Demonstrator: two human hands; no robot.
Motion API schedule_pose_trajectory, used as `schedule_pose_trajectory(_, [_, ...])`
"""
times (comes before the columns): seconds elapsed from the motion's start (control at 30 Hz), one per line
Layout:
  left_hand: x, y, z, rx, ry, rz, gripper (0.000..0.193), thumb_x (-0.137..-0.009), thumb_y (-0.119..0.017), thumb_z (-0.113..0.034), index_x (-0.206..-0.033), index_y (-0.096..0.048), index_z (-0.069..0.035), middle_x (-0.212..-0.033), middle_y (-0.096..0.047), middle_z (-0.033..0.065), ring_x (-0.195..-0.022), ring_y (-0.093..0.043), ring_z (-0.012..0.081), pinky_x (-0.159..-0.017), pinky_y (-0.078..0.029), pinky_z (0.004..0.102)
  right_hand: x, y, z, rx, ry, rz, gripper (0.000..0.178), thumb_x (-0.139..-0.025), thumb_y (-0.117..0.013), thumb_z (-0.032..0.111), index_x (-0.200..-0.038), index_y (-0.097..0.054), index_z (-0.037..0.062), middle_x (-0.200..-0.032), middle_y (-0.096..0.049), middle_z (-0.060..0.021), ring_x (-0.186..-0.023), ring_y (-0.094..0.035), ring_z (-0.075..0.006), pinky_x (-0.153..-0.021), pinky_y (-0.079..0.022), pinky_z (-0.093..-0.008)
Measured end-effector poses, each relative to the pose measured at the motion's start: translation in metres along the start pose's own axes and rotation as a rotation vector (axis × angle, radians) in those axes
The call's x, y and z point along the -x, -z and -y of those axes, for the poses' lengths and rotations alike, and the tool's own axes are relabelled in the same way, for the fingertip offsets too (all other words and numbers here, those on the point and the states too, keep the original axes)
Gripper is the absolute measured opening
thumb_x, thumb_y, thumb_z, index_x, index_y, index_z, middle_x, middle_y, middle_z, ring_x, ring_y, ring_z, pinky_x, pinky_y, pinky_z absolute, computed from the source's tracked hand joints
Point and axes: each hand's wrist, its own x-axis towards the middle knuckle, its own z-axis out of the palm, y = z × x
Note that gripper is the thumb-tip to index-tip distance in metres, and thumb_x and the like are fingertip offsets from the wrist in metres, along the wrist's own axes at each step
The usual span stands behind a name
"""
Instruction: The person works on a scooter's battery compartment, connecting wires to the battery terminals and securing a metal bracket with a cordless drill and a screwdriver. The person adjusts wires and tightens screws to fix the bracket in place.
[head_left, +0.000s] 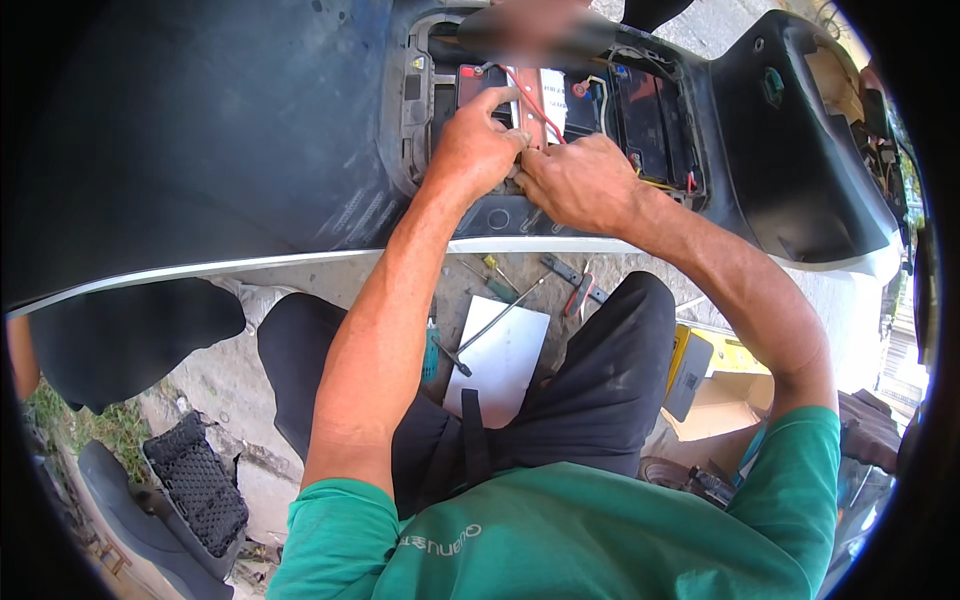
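Note:
Both of my hands are down in an open battery bay (418, 62) of a dark scooter body. My left hand (478, 143) is closed, its curled forefinger and thumb against the left edge of a reddish-brown strip with holes (529, 112). Close beside it, my right hand (588, 183) is closed at the strip's near end, knuckles up. Whatever the fingertips pinch is hidden. A red wire (541, 112) crosses the strip and runs down to my right hand. Black batteries (645, 120) sit in the bay, and a white label (553, 90) shows beside the strip.
A second person's blurred head (535, 35) leans over the bay's far edge. Below, between my knees, lie a white board (500, 350), a lug wrench (500, 320) and red-handled pliers (578, 296). An opened cardboard box (715, 405) stands right; a black textured panel (197, 485) lies left.

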Motion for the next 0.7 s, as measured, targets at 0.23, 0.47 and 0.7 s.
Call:
schedule_pose_trajectory(0.23, [-0.001, 0.0, 0.001, 0.007, 0.001, -0.003, 0.05, -0.088, -0.07, -0.008, -0.137, -0.061, -0.005, -0.086, -0.074, 0.0142, -0.076, -0.07, 0.0186, -0.071, -0.055, 0.0351, 0.004, 0.007, -0.001, -0.019, 0.041, 0.006, 0.028, -0.098, -0.056, 0.029, -0.088, -0.064, 0.0044, -0.067, -0.068, -0.0164, -0.06, -0.069, -0.0374, -0.059, -0.056, -0.05])
schedule_pose_trajectory(0.47, [0.0, 0.0, 0.0, -0.015, -0.037, 0.004, 0.05, -0.093, -0.069, -0.005, -0.142, -0.057, -0.004, -0.089, -0.074, 0.0098, -0.063, -0.063, 0.0112, -0.056, -0.05, 0.0284, -0.005, 0.014, 0.0, -0.003, -0.03, 0.173, 0.026, -0.095, -0.057, 0.028, -0.092, -0.066, 0.0039, -0.068, -0.069, -0.0172, -0.064, -0.071, -0.0379, -0.063, -0.057, -0.0506])
schedule_pose_trajectory(0.7, [0.001, 0.0, -0.002, -0.024, -0.001, 0.007, 0.053, -0.089, -0.071, -0.009, -0.14, -0.059, -0.003, -0.085, -0.075, 0.0147, -0.075, -0.071, 0.0188, -0.07, -0.055, 0.0349, 0.001, -0.003, -0.001, -0.019, -0.025, -0.008, 0.024, -0.096, -0.057, 0.027, -0.095, -0.068, 0.0055, -0.07, -0.07, -0.015, -0.064, -0.07, -0.0374, -0.064, -0.057, -0.0508])
